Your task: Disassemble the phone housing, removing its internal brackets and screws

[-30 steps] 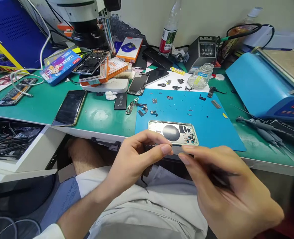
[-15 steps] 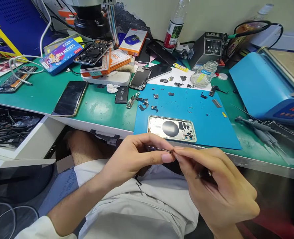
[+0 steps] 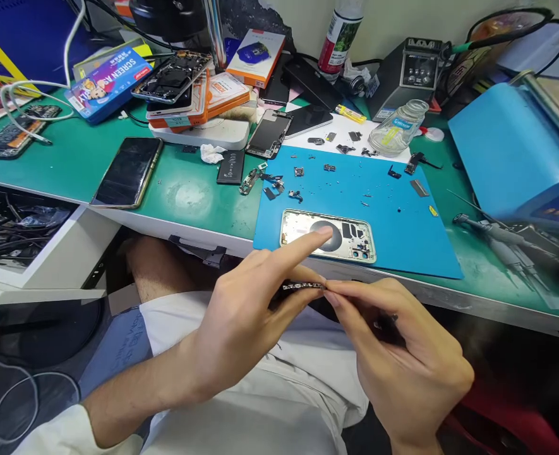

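My left hand [image 3: 248, 316] and my right hand [image 3: 402, 360] meet over my lap, just below the bench edge. Between their fingertips they pinch a small dark flex part [image 3: 302, 286]. The left index finger sticks out toward the bench, while thumb and other fingers grip the part. My right hand also has a thin dark tool [image 3: 387, 323] tucked in its fingers. An opened phone back housing [image 3: 329, 235] lies on the blue mat [image 3: 402, 234] right above my hands.
Small screws and parts are scattered on the blue mat. A dark phone [image 3: 127, 172] lies on the green bench at left, near stacked phones and boxes [image 3: 189, 95]. A glass jar [image 3: 397, 129], a soldering station [image 3: 414, 69] and a blue machine [image 3: 511, 151] stand at right. Screwdrivers [image 3: 497, 234] lie near the front edge.
The view has tilted down a little. My hands came closer together on the small part, and my left index finger has lifted and now points outward.
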The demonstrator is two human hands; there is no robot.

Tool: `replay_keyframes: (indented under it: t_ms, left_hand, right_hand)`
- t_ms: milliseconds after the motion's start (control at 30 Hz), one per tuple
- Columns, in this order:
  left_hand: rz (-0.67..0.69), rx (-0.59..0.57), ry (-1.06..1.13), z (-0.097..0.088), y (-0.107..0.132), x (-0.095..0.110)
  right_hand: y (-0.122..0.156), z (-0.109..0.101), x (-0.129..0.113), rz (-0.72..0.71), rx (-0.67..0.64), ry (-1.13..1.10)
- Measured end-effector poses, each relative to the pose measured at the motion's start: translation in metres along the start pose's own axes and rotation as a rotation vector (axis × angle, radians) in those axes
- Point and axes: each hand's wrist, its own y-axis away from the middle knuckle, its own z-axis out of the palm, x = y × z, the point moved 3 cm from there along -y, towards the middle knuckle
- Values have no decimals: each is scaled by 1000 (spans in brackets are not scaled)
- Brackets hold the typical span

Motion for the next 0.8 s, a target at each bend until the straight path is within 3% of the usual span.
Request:
replay_keyframes:
  t_ms: [333,800]
  left_hand:
    - [37,-45,-51,0,1,8]
    - [-307,-233,120,-3,4,-1]
  right_hand:
    - [3,-7,1,-50,-51,40]
    - [9,0,9,-224,-120,219]
